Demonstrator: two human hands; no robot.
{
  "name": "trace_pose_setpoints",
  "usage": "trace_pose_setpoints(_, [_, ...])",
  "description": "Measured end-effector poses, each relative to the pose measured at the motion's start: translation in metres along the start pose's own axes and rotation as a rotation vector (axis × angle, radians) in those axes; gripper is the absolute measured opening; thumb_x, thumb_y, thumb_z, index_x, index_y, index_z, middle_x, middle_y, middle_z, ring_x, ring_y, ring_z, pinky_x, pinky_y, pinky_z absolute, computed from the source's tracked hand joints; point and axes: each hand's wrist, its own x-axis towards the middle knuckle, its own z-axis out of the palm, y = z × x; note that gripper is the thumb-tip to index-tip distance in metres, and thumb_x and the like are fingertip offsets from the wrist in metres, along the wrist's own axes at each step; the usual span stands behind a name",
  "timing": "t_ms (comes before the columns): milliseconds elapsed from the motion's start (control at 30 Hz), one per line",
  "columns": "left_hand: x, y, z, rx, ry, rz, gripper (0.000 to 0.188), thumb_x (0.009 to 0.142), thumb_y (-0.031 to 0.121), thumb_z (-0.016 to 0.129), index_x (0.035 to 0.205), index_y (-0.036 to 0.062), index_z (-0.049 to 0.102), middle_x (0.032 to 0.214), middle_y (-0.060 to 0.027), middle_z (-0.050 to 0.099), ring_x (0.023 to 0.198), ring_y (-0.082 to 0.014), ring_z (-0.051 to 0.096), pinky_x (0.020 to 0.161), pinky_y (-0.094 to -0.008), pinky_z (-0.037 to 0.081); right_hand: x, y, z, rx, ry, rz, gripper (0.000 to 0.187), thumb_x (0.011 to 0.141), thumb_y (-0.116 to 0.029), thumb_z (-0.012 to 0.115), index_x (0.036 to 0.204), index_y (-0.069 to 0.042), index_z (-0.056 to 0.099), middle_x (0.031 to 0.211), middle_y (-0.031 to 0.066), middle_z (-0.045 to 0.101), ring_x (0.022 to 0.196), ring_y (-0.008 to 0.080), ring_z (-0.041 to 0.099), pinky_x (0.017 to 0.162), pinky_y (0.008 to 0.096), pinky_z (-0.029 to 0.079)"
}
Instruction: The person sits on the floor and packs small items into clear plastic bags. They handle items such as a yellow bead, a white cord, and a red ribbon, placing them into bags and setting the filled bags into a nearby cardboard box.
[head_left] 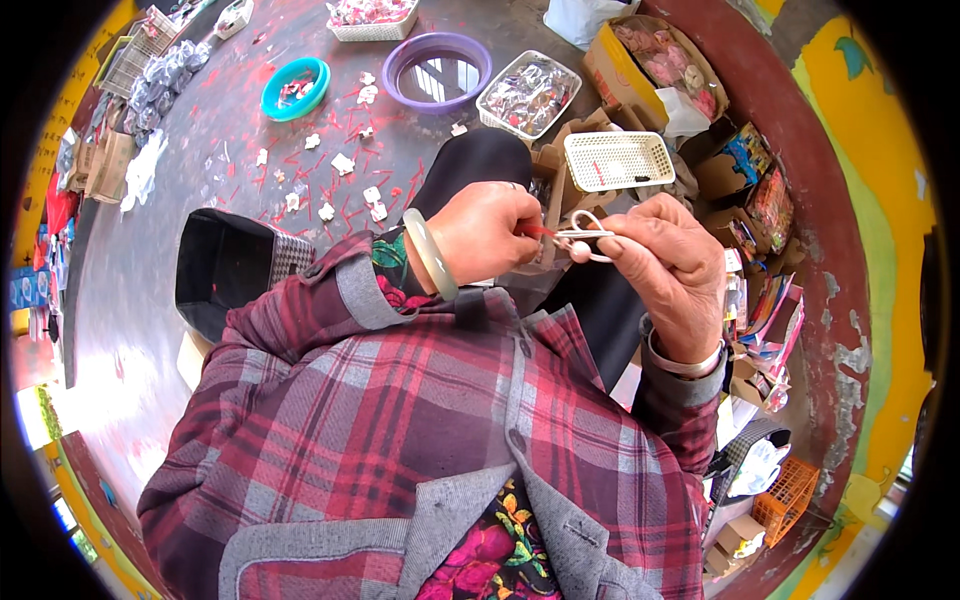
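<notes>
In front of my chest the two hands almost meet. My left hand (482, 232), with a pale bangle at its wrist, is closed in a pinch on a thin red strip (537, 231). Thumb and fingers of my right hand (668, 262) pinch a white looped cord (588, 222), which carries a round pale pink bead (580, 252). The red strip runs from the left fingertips to the white loops. How the two join is too small to make out.
On the grey floor stand a purple basin (437, 103), a teal bowl (318, 92) and a white basket of wrapped pieces (530, 128). Red scraps and small white pieces lie scattered. A cream basket (620, 186) and cardboard boxes (607, 65) line the right side. A black bin (205, 275) stands left.
</notes>
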Motion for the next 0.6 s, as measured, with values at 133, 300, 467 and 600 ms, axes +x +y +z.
trace_pose_setpoints(133, [-0.002,0.003,0.005,-0.178,-0.008,-0.064,0.014,0.072,0.012,0.067,0.075,0.0015,0.059,0.068,-0.009,0.056,0.063,-0.0183,0.055,0.057,-0.0302,0.044,0.002,0.008,0.014,0.003,0.011,0.027,0.015,0.075,-0.01,0.068,0.087,-0.002,0.068,0.068,0.0034,0.057,0.064,0.0112,0.05,0.055,0.023,0.039])
trace_pose_setpoints(300, [-0.003,0.011,-0.002,-0.459,-0.136,-0.283,0.017,0.074,0.014,0.068,0.078,-0.0009,0.06,0.064,-0.0055,0.055,0.061,-0.0097,0.052,0.055,-0.0269,0.043,-0.006,0.029,0.023,0.106,0.048,0.082,0.017,0.074,-0.01,0.069,0.088,-0.002,0.068,0.067,0.0028,0.057,0.062,0.01,0.048,0.054,0.022,0.038])
trace_pose_setpoints(467, [-0.003,-0.002,0.001,-0.385,-0.112,-0.184,0.019,0.073,0.014,0.067,0.078,-0.0029,0.06,0.064,-0.0059,0.056,0.061,-0.0082,0.051,0.055,-0.026,0.043,-0.009,0.032,0.018,0.016,0.014,0.096,0.016,0.073,-0.01,0.069,0.087,-0.002,0.068,0.064,0.0024,0.056,0.06,0.0097,0.047,0.053,0.023,0.038])
trace_pose_setpoints(600, [-0.004,0.0,0.001,-0.354,-0.09,-0.15,0.016,0.07,0.009,0.066,0.078,-0.0029,0.059,0.066,-0.0093,0.057,0.061,-0.0129,0.054,0.056,-0.0282,0.044,-0.01,0.031,0.013,-0.058,-0.02,0.106,0.014,0.071,-0.008,0.069,0.084,-0.002,0.068,0.061,0.0036,0.053,0.055,0.0117,0.047,0.052,0.0244,0.038])
